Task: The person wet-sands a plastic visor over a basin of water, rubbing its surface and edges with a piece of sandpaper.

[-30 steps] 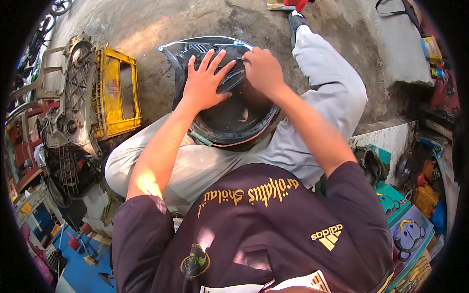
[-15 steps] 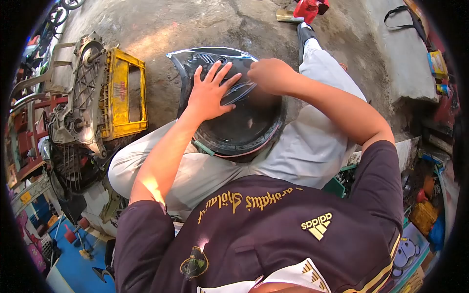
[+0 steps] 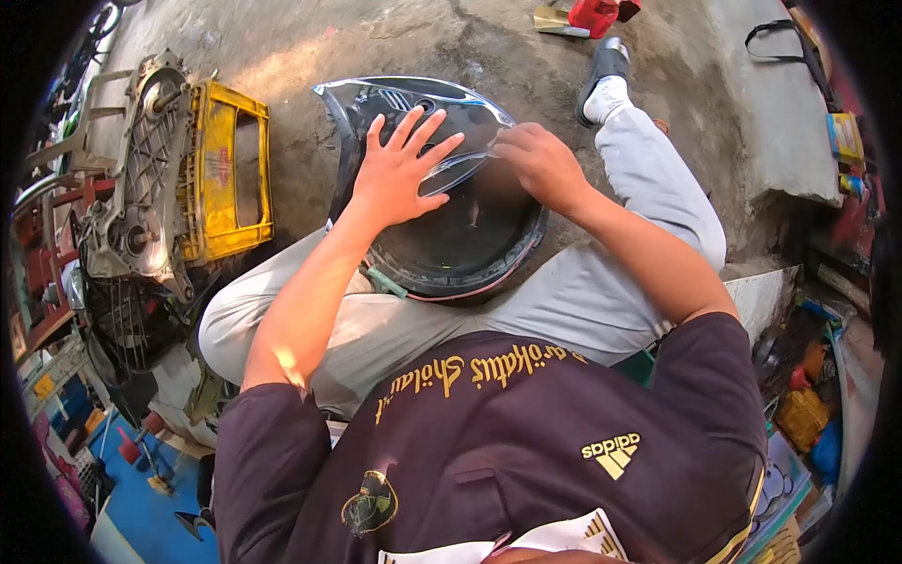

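Note:
A black panel with a blue-white edge stripe (image 3: 376, 89) lies over a dark round basin (image 3: 470, 235) between my legs. Flat on the panel, with fingers spread, rests my left hand (image 3: 399, 174). At the panel's right edge, my right hand (image 3: 540, 164) has its fingers pressed together; whatever they hold is too small to make out. A green strip (image 3: 385, 282) sits at the basin's lower left rim.
A yellow crate (image 3: 225, 174) stands at the left, with a metal engine casing (image 3: 146, 169) against it. A red object (image 3: 594, 17) lies near my shoe (image 3: 603, 80). Tools and parts crowd the lower right, by a concrete ledge (image 3: 785, 122).
My right hand has shifted right and down along the panel, its elbow swung outward. My left hand stays spread on the panel. The foot has moved, and the view has shifted slightly.

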`<state>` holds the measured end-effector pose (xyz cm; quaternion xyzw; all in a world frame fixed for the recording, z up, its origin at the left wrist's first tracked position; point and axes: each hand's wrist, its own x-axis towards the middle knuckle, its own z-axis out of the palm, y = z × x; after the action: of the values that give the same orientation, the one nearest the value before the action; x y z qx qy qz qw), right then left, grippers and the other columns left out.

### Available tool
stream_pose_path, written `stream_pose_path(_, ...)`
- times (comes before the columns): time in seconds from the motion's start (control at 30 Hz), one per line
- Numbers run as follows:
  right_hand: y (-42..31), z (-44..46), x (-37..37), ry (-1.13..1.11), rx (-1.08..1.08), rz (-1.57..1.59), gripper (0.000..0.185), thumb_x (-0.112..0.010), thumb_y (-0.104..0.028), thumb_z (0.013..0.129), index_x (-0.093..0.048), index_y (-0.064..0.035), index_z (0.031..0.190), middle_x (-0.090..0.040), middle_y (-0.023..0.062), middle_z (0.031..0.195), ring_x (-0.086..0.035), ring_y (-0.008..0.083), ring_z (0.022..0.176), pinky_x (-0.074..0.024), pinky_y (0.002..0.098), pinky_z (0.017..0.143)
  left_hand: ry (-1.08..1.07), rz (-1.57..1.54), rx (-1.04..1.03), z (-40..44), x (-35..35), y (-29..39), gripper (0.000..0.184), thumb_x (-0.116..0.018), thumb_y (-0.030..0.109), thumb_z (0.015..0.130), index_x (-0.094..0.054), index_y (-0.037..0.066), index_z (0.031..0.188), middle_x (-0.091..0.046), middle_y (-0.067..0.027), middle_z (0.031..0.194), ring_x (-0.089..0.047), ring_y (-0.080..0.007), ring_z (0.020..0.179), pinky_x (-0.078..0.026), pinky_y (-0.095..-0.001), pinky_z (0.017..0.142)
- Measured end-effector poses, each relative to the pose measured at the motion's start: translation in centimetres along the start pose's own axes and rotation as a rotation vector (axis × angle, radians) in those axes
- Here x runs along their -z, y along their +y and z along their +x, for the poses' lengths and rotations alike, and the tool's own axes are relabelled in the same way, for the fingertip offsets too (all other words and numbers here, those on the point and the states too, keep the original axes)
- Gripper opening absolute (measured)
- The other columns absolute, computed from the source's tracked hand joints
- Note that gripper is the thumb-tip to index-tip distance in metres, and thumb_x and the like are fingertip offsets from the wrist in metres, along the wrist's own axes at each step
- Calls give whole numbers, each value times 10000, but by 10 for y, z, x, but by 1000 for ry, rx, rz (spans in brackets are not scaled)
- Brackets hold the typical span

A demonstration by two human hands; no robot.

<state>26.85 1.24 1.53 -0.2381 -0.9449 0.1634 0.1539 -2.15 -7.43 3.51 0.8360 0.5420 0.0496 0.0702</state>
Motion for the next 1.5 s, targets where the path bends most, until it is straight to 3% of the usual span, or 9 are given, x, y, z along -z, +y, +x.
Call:
stream_pose_path(0.4, -7, 29, 8, 48, 132, -33, 254, -738, -101, 821, -740, -89, 1075, -767, 76, 1163, -706, 308, 1081, -578, 450, 869, -18, -12, 9, 3, 0, 1, 1023, -886, 561, 771, -428, 400, 1672, -316, -19, 1789, -264, -289, 1655, -170, -684, 1272)
stream_pose_path(0.6, -4, 59, 55, -418, -47, 19, 129, -667, -119, 907, -723, -86, 1018, -733, 132, 1004, -704, 377, 1044, -576, 496, 892, -55, 6, 24, 2, 3, 2, 1010, -878, 559, 778, -435, 401, 1671, -302, -20, 1795, -254, -293, 1659, -175, -682, 1276)
stream_pose_path(0.77, -30, 54, 84, -415, -147, 20, 143, -665, -115, 924, -745, -67, 1033, -744, 160, 1031, -703, 390, 1043, -576, 511, 892, -45, -1, 19, 1, 1, 0, 997, -860, 582, 793, -429, 393, 1672, -304, -21, 1790, -256, -293, 1656, -191, -699, 1266)
stream_pose_path(0.87, -55, 41, 87, -176, -229, 138, 103, -688, -102, 944, -745, -68, 1022, -754, 133, 1030, -711, 366, 1064, -575, 502, 895, -40, 0, 11, 1, 4, 0, 999, -852, 599, 798, -418, 388, 1674, -306, -22, 1787, -262, -293, 1652, -209, -714, 1255)
stream_pose_path(0.97, -83, 35, 51, 320, -365, 300, 191, -747, 3, 896, -736, -41, 1081, -744, 128, 1079, -700, 369, 1058, -560, 455, 928, -46, 1, 19, 3, 5, 1, 1003, -864, 590, 789, -427, 395, 1670, -306, -17, 1788, -263, -287, 1652, -205, -695, 1261)
stream_pose_path(1.07, -94, 37, 16, 443, -529, 326, 190, -746, 11, 895, -733, -29, 1080, -740, 138, 1098, -699, 376, 1047, -559, 447, 936, -42, -19, 27, 3, 6, 0, 1006, -879, 580, 774, -444, 402, 1663, -317, -11, 1785, -269, -279, 1651, -197, -675, 1269)
stream_pose_path(1.23, -78, 17, -31, 422, -554, 103, 320, -769, 33, 817, -756, -45, 1127, -729, 116, 1249, -647, 371, 1192, -539, 460, 1039, 25, -84, 19, 1, 1, -4, 1012, -888, 578, 765, -449, 399, 1660, -336, -10, 1780, -288, -281, 1644, -195, -670, 1268)
stream_pose_path(1.33, -78, 15, -34, 358, -392, 146, 324, -783, 24, 810, -759, -38, 1127, -730, 117, 1248, -650, 373, 1176, -533, 460, 1051, 34, -81, 20, 4, 0, -2, 1012, -885, 586, 762, -453, 399, 1658, -342, -12, 1779, -295, -282, 1641, -189, -669, 1269)
stream_pose_path(1.5, -51, 23, -34, 513, -528, 29, 340, -798, 22, 771, -774, -47, 1103, -745, 109, 1224, -651, 359, 1160, -543, 457, 1029, 31, -64, 22, 2, -2, -3, 1018, -875, 606, 766, -439, 408, 1665, -333, -7, 1784, -287, -279, 1644, -183, -668, 1272)
